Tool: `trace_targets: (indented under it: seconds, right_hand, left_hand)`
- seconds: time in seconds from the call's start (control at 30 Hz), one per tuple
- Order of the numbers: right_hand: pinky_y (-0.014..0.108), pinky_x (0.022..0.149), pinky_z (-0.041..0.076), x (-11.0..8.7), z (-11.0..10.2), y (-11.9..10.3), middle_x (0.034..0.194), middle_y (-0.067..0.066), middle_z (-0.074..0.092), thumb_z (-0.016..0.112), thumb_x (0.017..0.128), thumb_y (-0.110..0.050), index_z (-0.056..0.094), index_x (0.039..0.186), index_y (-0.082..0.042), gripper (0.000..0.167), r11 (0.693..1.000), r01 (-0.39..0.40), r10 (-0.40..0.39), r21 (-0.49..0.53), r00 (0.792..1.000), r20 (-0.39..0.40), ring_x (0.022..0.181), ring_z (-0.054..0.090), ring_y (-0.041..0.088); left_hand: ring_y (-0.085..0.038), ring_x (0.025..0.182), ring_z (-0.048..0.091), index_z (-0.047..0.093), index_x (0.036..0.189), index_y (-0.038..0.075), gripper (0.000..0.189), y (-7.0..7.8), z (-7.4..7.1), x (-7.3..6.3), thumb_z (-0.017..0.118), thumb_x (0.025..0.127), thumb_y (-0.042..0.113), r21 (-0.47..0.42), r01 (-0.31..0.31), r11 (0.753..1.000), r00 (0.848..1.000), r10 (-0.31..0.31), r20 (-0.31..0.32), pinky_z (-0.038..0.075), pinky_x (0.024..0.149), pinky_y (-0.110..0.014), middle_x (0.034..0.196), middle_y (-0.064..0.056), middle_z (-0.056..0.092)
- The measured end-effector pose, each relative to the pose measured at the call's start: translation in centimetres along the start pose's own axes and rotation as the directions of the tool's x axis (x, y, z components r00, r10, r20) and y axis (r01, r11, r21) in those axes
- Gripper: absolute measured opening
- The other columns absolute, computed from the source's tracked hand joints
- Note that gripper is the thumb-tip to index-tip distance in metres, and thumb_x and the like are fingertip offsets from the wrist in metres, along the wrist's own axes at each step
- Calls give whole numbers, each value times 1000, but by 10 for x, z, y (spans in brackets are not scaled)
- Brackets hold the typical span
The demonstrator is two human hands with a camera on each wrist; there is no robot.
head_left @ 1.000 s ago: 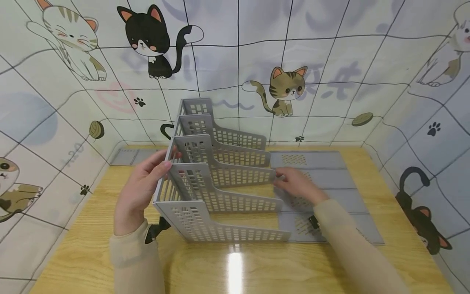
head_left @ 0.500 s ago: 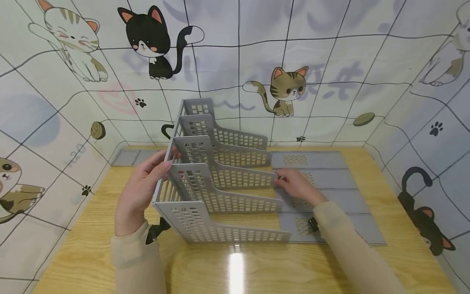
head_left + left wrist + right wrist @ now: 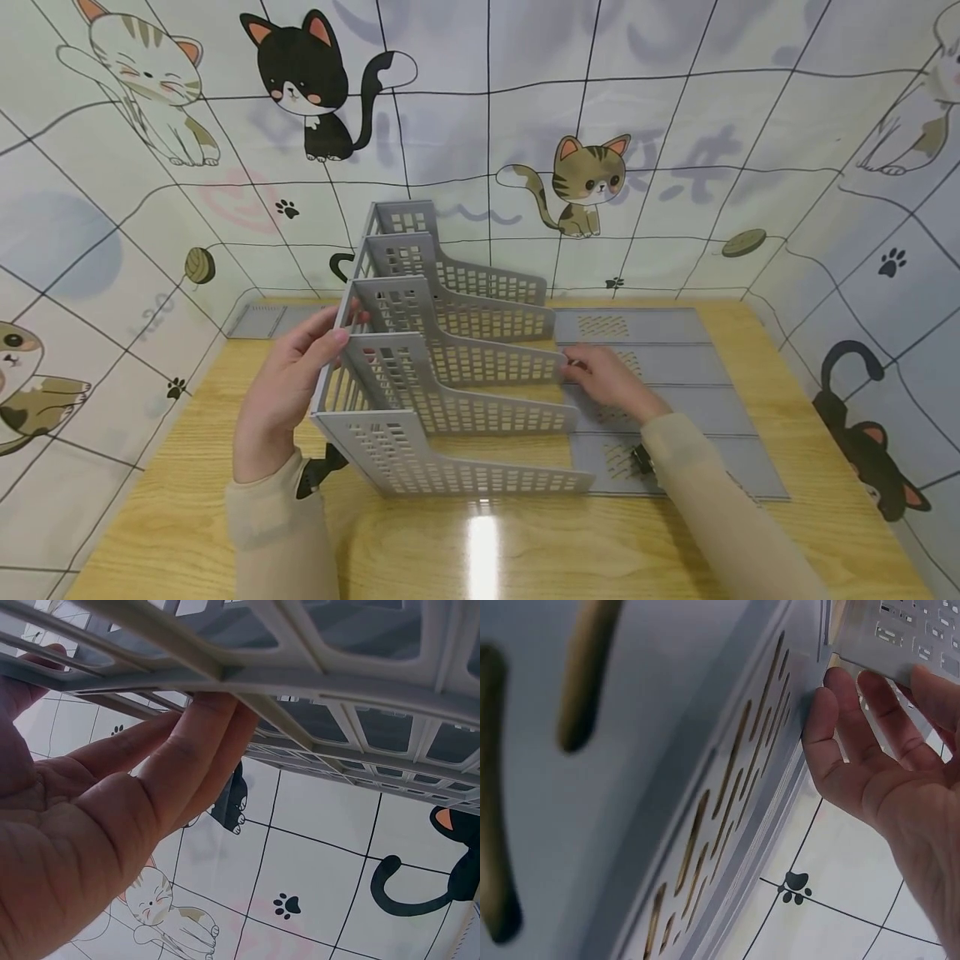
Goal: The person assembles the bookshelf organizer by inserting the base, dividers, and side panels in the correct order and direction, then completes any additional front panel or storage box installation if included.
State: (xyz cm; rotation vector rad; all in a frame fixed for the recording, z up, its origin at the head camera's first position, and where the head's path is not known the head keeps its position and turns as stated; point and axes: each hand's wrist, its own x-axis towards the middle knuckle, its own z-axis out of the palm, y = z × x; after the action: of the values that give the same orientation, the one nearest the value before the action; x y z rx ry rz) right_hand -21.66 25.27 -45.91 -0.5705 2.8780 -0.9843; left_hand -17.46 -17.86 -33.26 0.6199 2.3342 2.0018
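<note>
A grey plastic file rack with several perforated upright dividers stands in the middle of the wooden table. My left hand grips its tall back frame at the left, the thumb on the outer edge and the other fingers reaching in among the bars. In the left wrist view, those fingers bend up against the underside of the slatted back. On the opposite side my right hand pinches the low front tip of the middle divider. The right wrist view shows the thumb at the divider's edge, with curled fingers beneath.
A flat grey slotted panel of joined strips lies on the table under and beside my right hand. Another flat grey piece lies at the back left. Cat-printed cloth walls enclose the back and both sides.
</note>
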Motion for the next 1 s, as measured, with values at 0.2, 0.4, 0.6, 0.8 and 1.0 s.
trace_targets:
  seconds: [0.2, 0.4, 0.6, 0.8, 1.0]
  right_hand:
    - [36, 69, 49, -1, 0, 0, 86, 0, 67, 63, 103, -11, 62, 88, -12, 15, 999, 33, -33, 12, 999, -13, 78, 58, 15]
    - [34, 66, 43, -1, 0, 1, 80, -2, 60, 62, 103, -10, 58, 82, -12, 22, 999, 46, -45, 8, 999, -17, 72, 50, 13]
    - [38, 70, 51, -1, -5, 6, 86, 3, 66, 63, 102, -8, 62, 84, -11, 18, 1000, 6, -7, 15, 999, 39, 79, 61, 19]
    - [44, 82, 59, 20, -23, 13, 121, 23, 67, 54, 105, -9, 65, 125, 3, 26, 985, -162, 157, 58, 984, 84, 103, 69, 34]
    - [50, 88, 58, 52, -23, 12, 135, 27, 61, 53, 107, -16, 53, 146, -1, 42, 979, -204, 204, 23, 979, 10, 111, 67, 40]
  left_hand:
    - [-11, 109, 68, 50, 149, -4, 43, 1, -1, -1, 47, 111, 15, 8, 0, 1000, 1000, 0, 0, 48, 96, -22, 134, 0, 66]
    - [-12, 108, 68, 50, 149, -4, 43, 1, 1, 0, 48, 110, 15, -4, 5, 1000, 1000, -5, 6, 49, 95, -22, 134, -3, 65]
    - [-10, 112, 66, 49, 149, -4, 44, 1, 4, 1, 49, 110, 15, -11, 19, 1000, 1000, -19, 9, 50, 95, -22, 135, -3, 65]
    - [-11, 115, 64, 49, 150, -3, 45, 2, 4, 0, 49, 110, 16, 14, 23, 1000, 1000, -23, 6, 50, 95, -22, 135, -3, 64]
    - [-13, 116, 62, 48, 151, -2, 45, 1, 5, 1, 49, 110, 16, 10, 31, 999, 999, -31, 14, 52, 92, -23, 137, -6, 62]
